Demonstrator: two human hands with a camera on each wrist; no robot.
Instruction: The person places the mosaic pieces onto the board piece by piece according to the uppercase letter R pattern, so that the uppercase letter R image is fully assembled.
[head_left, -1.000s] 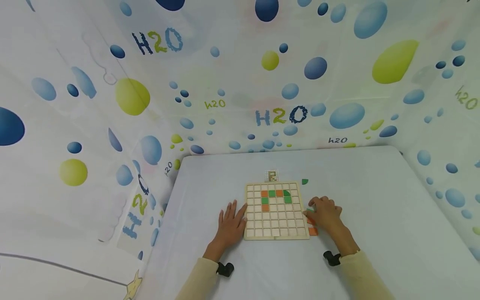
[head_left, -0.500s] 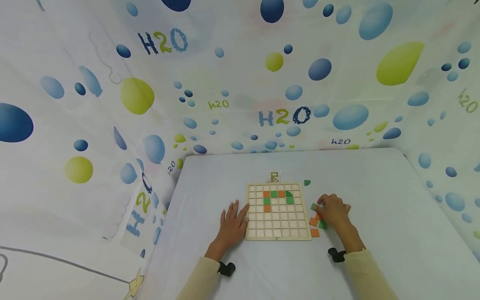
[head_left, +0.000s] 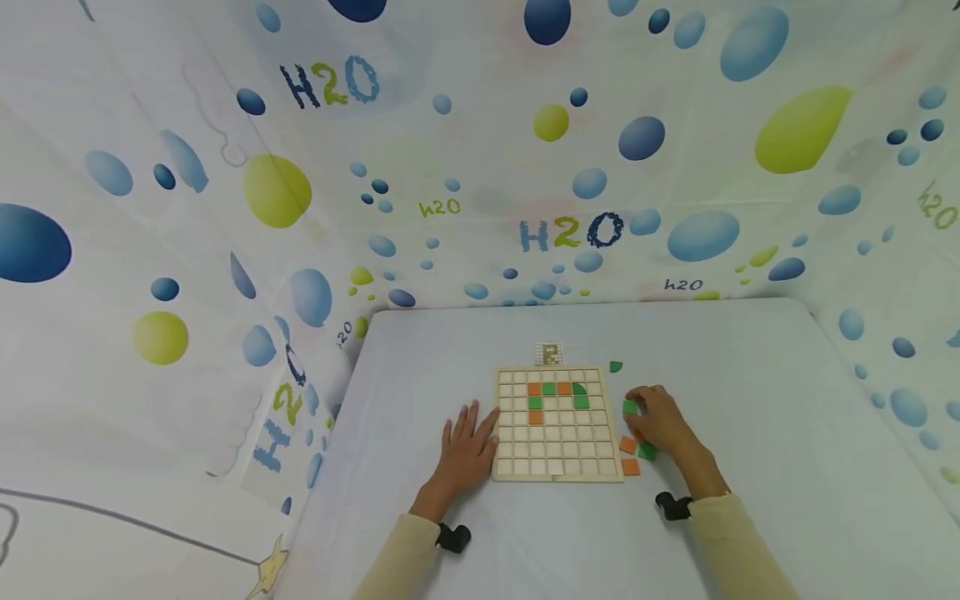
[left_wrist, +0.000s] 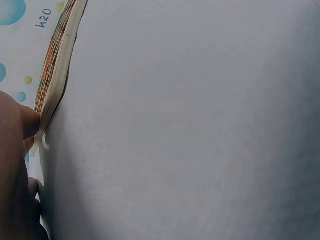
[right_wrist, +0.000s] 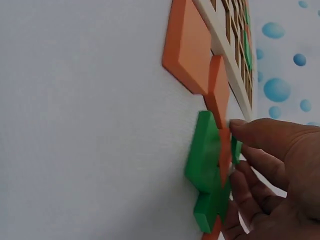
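A wooden grid board lies on the white table, with orange and green tiles set in some upper cells. My left hand rests with spread fingers against the board's left edge; in the left wrist view its thumb touches the board's side. Right of the board, my right hand holds a green square tile between thumb and fingers. This tile is partly hidden by the thumb in the right wrist view. Under and beside the hand lie orange tiles and green pieces, some overlapping.
A small patterned card lies against the board's far edge. One green rounded piece sits apart near the far right corner. Another orange tile lies by the near right corner. A printed curtain stands behind the table.
My right hand shifted right from the board's edge, spreading the loose tiles apart, then came slightly back to the green square tile. My left hand has stayed at the board.
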